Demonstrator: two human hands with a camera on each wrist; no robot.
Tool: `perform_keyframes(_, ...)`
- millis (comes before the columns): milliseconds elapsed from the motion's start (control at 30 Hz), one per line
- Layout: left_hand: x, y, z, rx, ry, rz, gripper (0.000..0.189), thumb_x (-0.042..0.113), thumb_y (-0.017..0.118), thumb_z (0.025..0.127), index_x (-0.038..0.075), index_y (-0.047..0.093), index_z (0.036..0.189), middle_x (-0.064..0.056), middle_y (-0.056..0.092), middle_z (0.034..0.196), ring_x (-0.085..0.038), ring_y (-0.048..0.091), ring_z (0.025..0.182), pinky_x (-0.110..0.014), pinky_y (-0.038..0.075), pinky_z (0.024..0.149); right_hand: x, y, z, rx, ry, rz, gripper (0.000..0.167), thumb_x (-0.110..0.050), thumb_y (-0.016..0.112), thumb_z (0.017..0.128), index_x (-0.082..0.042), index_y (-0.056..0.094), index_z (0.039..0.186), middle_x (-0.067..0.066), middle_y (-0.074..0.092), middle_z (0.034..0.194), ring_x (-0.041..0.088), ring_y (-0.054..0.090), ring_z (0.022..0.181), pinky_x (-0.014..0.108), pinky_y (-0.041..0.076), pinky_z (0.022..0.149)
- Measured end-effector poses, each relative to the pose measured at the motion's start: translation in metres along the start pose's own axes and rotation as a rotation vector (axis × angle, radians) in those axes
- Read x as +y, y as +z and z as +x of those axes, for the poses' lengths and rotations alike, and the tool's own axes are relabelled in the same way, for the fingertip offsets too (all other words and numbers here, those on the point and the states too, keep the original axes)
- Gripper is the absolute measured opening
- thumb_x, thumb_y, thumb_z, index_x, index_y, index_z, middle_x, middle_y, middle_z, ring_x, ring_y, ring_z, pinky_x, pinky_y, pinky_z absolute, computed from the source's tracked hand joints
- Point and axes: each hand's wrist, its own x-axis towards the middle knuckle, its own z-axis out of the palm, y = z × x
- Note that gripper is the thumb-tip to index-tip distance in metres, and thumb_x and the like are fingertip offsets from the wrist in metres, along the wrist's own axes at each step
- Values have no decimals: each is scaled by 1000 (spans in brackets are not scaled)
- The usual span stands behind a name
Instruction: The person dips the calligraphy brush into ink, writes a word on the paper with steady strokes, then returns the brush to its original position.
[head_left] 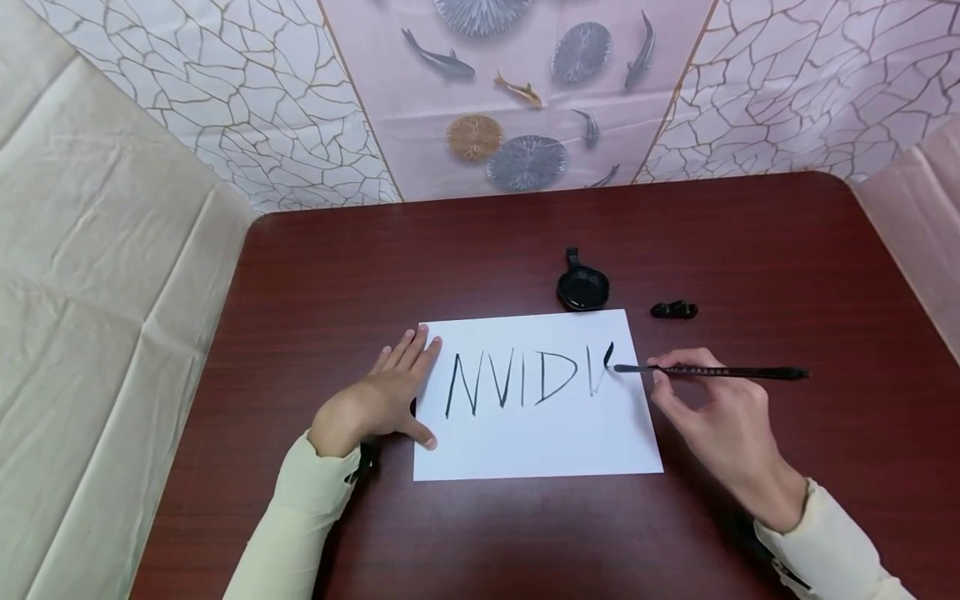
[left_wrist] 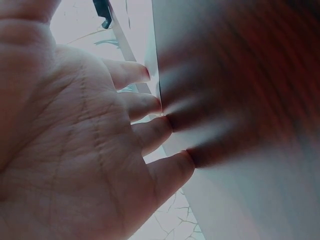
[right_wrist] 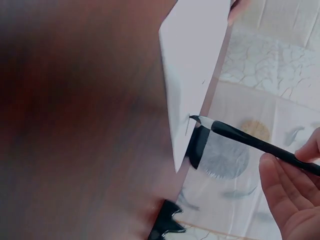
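Observation:
On the table lies a white sheet of paper with "NVIDI"-like black brush letters and further slanted strokes near its right side. My right hand pinches a black-handled writing brush between thumb and fingers. The dark brush tip meets the paper at the last strokes, as the right wrist view shows. My left hand rests with straight, spread fingers along the sheet's left edge, its thumb on the paper. In the left wrist view the palm faces the camera and the fingertips touch down.
Just behind the sheet's top edge stands a small round black dish with a short handle. A small black notched brush rest lies to its right. The dark red table ends at a patterned cloth backdrop.

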Motion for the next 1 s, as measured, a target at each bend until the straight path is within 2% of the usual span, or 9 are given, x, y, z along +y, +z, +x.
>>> perform_keyframes(200,-1,-3,-1,7,-2,-6,147,46,98,71,11,-4,170,-12,-22,175,-31,-18,162,-56,0,130,-15,-4,-11,-39,-50,4,23,-1,77,82,-9,73,103,-3,76,90,-1,67,78,6,49,74)
perform_keyframes(300,-1,-4,-2,8,-6,1,147,46,98,71,11,-4,170,-12,-22,175,-31,-18,162,-56,0,130,-19,-5,-11,-35,-66,16,22,-2,75,82,-9,74,103,-3,76,89,3,68,78,5,48,76)
perform_keyframes(500,-1,-4,-1,6,2,-2,146,46,97,72,10,-4,170,-12,-20,175,-32,-17,162,-56,1,130,-14,-10,-2,14,-45,33,17,-5,74,86,-6,74,103,1,79,95,-14,63,90,1,42,84)
perform_keyframes(600,-2,-3,-1,2,7,-8,145,45,97,72,10,-4,170,-12,-20,175,-32,-17,162,-56,1,130,-7,-10,5,60,-47,47,14,-12,70,91,-5,74,102,3,80,98,-10,66,93,2,41,85)
perform_keyframes(700,-2,-2,-1,1,7,-6,145,45,97,72,10,-4,170,-13,-20,175,-32,-17,162,-56,1,130,-1,-9,12,87,-46,46,15,-15,68,95,-4,74,103,4,81,100,0,71,91,3,42,85)
perform_keyframes(800,-2,-2,-1,-1,4,-5,146,45,98,72,10,-4,170,-13,-21,175,-32,-17,162,-56,1,130,4,-7,17,77,-25,39,14,-9,70,94,-3,74,105,5,80,103,-4,70,93,2,42,87)
perform_keyframes(1000,0,-1,-1,-3,6,-5,146,45,98,72,10,-4,170,-13,-20,175,-32,-17,162,-56,1,130,9,-3,21,81,-11,63,16,2,72,90,-3,74,105,7,80,104,-21,59,100,2,41,90)
